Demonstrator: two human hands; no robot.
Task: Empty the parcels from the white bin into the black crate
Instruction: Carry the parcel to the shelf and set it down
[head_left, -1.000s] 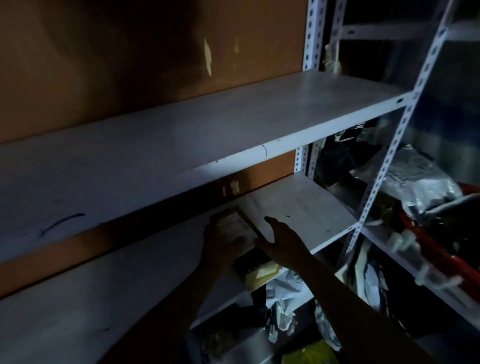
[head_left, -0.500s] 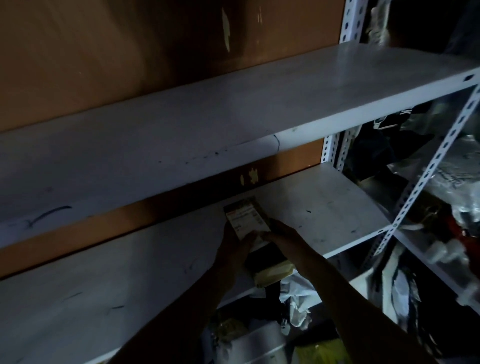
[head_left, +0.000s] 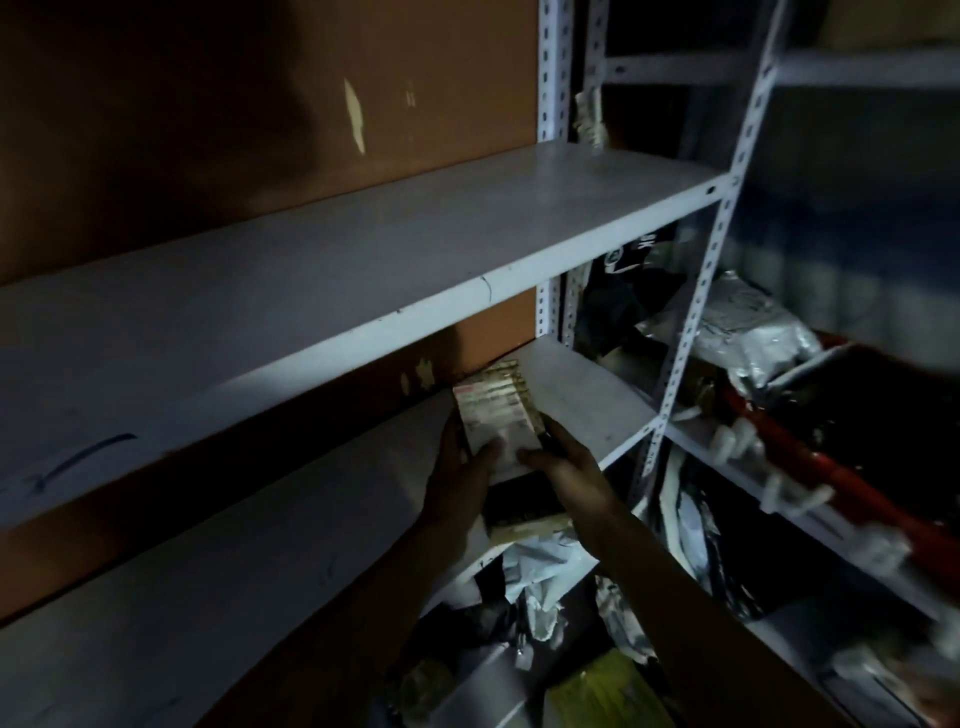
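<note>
**Two hands hold a small parcel over a dim shelf**

At far left, an orange-brown back wall (head_left: 208, 104) sits in deep shadow. Two white shelf boards run from lower left up to the right: the upper shelf (head_left: 363, 249) and, beneath it, the lower shelf (head_left: 208, 597), both lit unevenly.

Near the middle, the left hand (head_left: 460, 478) grips the left side of a small labelled parcel (head_left: 496, 415), its thumb laid across the parcel's pale front and its fingers curled behind. The parcel is tilted, just above the lower shelf, near the back wall. The right hand (head_left: 569, 470) holds the parcel's right edge, thumb on the front and fingers wrapped round the side. Below the hands, a dark flat packet (head_left: 522, 512) juts past the shelf edge.

Lower down lie crumpled white bags (head_left: 540, 577) and a yellow bag (head_left: 597, 691). Whether any white bin or black crate is here cannot be told in the gloom.

Right of a perforated white upright (head_left: 691, 322), a neighbouring rack holds a silvery plastic parcel (head_left: 748, 332) and a red-rimmed container (head_left: 810, 457), blurred.
</note>
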